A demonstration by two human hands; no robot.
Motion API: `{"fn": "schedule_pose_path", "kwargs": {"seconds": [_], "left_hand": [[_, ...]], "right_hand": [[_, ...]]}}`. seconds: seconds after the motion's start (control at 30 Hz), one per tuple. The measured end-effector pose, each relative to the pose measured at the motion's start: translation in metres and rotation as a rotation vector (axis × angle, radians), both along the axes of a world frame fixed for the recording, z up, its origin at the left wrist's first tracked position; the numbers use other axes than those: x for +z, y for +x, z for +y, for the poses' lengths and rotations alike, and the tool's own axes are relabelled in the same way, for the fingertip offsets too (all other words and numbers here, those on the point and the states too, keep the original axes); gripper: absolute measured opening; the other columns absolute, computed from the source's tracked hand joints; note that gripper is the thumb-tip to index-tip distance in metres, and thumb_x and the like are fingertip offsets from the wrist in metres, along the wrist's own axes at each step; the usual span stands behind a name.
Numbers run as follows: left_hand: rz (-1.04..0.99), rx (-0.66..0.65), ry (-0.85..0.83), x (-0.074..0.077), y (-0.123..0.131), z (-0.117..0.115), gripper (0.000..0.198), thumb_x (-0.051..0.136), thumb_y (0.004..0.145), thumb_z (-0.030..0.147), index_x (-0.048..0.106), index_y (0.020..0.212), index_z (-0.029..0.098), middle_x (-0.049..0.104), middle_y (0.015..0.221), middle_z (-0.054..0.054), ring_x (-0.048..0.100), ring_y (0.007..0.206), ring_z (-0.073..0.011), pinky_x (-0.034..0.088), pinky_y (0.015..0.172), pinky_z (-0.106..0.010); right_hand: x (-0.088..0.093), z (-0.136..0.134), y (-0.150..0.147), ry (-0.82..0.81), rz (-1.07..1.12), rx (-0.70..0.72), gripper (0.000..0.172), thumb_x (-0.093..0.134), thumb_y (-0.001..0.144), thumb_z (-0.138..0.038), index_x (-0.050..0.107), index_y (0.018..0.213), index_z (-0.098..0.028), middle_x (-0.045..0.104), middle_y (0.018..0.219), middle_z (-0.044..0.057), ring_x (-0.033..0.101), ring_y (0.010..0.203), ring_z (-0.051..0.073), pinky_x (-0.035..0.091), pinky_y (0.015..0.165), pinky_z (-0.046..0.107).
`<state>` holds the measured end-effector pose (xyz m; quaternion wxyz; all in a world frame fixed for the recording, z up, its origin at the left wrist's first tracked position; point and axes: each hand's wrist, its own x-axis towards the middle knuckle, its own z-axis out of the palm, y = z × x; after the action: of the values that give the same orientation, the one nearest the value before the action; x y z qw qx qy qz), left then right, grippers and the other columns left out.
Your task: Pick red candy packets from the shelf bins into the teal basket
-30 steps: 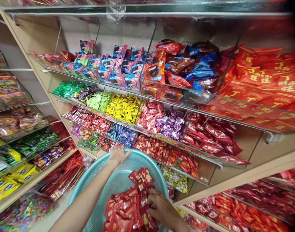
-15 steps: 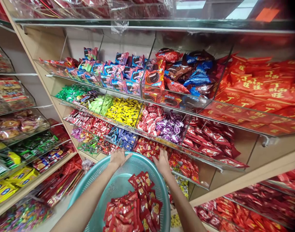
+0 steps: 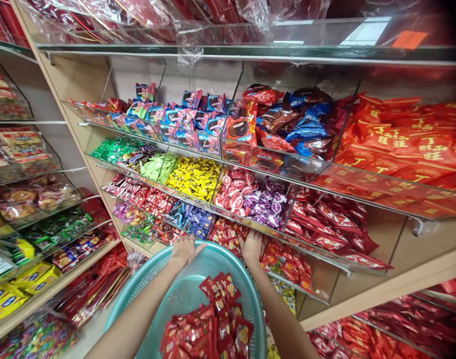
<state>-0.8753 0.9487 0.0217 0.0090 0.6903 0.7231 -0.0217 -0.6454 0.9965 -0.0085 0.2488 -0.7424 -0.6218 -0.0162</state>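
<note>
A round teal plastic basket with slotted sides is at the bottom of the view, partly filled with red candy packets. My left hand grips its far rim, thumb on the inner side and fingers over the outside. Past the right part of the rim, my right hand reaches into a low shelf compartment of similar red packets. Its thumb and fingers are apart and touch the packets; the fingertips are partly hidden under the shelf edge above.
Clear shelf fronts slope above my hands. Purple and red twist-wrapped candies, yellow candies and blue packets fill nearby compartments. Large red bags lie at the right. Another shelf unit stands at the left.
My right hand has pushed a little farther in among the red packets, under the shelf edge. The left hand keeps its place on the rim. The shelves sit slightly lower in view.
</note>
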Motion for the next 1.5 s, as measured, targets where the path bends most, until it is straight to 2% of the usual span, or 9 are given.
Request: {"fn": "schedule_pose_path", "kwargs": {"seconds": [0.2,0.4,0.63,0.8,1.03,1.13,1.23,1.37,1.5], "left_hand": [[-0.004,-0.007,-0.008,0.002,0.001,-0.001,0.077,0.012,0.081,0.065,0.050,0.113,0.006,0.056,0.103,-0.020,0.050,0.101,-0.0301,0.034,0.086,-0.039],[0.003,-0.009,0.005,0.000,0.000,0.000,0.078,0.010,0.081,0.065,0.049,0.115,0.006,0.057,0.103,-0.019,0.050,0.100,-0.0300,0.034,0.086,-0.039],[0.000,-0.005,-0.006,0.002,0.001,-0.002,0.078,0.011,0.081,0.065,0.049,0.115,0.006,0.057,0.103,-0.019,0.049,0.102,-0.0305,0.034,0.086,-0.039],[0.002,0.000,-0.011,0.000,0.000,-0.001,0.077,0.010,0.081,0.065,0.049,0.113,0.007,0.056,0.105,-0.019,0.049,0.102,-0.0306,0.033,0.087,-0.040],[-0.021,-0.009,0.000,-0.002,-0.001,0.000,0.077,0.010,0.081,0.065,0.050,0.112,0.007,0.056,0.105,-0.019,0.049,0.103,-0.0311,0.034,0.086,-0.040],[-0.017,-0.005,-0.005,0.002,0.000,-0.001,0.076,0.011,0.081,0.065,0.050,0.112,0.008,0.056,0.104,-0.019,0.050,0.101,-0.0299,0.034,0.086,-0.039],[-0.008,-0.002,-0.014,0.006,0.002,-0.003,0.075,0.013,0.081,0.065,0.050,0.112,0.008,0.056,0.104,-0.018,0.049,0.102,-0.0301,0.034,0.086,-0.039],[-0.010,-0.002,0.001,0.003,0.001,-0.002,0.074,0.012,0.082,0.064,0.051,0.109,0.008,0.057,0.102,-0.018,0.050,0.100,-0.0297,0.035,0.085,-0.038],[-0.016,0.001,0.013,-0.002,0.000,0.001,0.075,0.012,0.081,0.065,0.051,0.109,0.007,0.057,0.101,-0.019,0.051,0.099,-0.0293,0.035,0.084,-0.038]], "right_hand": [[0.004,-0.010,0.003,0.041,0.009,0.026,0.046,0.038,0.079,-0.024,0.037,0.121,-0.006,0.049,0.110,0.019,0.044,0.103,0.029,0.027,0.091,0.038],[0.005,-0.016,-0.001,0.085,0.134,0.088,0.051,0.036,0.074,-0.015,0.031,0.125,-0.011,0.042,0.119,0.017,0.042,0.107,0.027,0.031,0.088,0.033],[-0.001,-0.004,0.002,0.035,0.206,-0.016,0.047,0.043,0.077,-0.028,0.038,0.119,-0.008,0.048,0.112,0.020,0.047,0.102,0.031,0.032,0.086,0.037],[-0.006,0.000,0.007,0.042,0.256,0.009,0.041,0.037,0.080,-0.025,0.040,0.118,-0.011,0.050,0.114,0.018,0.048,0.104,0.028,0.033,0.085,0.035],[0.014,-0.012,0.004,0.171,0.453,0.038,0.037,0.034,0.080,-0.028,0.045,0.111,-0.010,0.052,0.111,0.019,0.046,0.107,0.027,0.034,0.088,0.036],[0.024,-0.022,-0.001,0.207,0.701,0.062,0.035,0.042,0.078,-0.033,0.046,0.106,-0.013,0.055,0.106,0.015,0.046,0.107,0.026,0.036,0.088,0.036],[0.027,-0.036,-0.010,0.173,1.167,0.096,0.028,0.052,0.072,-0.032,0.045,0.096,-0.020,0.058,0.095,0.005,0.053,0.095,0.020,0.043,0.084,0.035],[0.029,-0.060,-0.023,-0.034,1.829,0.194,0.020,0.061,0.066,-0.025,0.044,0.074,-0.022,0.057,0.082,-0.003,0.057,0.087,0.013,0.048,0.084,0.034],[0.037,-0.080,-0.031,-0.202,2.144,0.276,0.015,0.058,0.075,-0.032,0.052,0.085,-0.022,0.060,0.096,-0.002,0.055,0.100,0.014,0.047,0.090,0.036]]}}
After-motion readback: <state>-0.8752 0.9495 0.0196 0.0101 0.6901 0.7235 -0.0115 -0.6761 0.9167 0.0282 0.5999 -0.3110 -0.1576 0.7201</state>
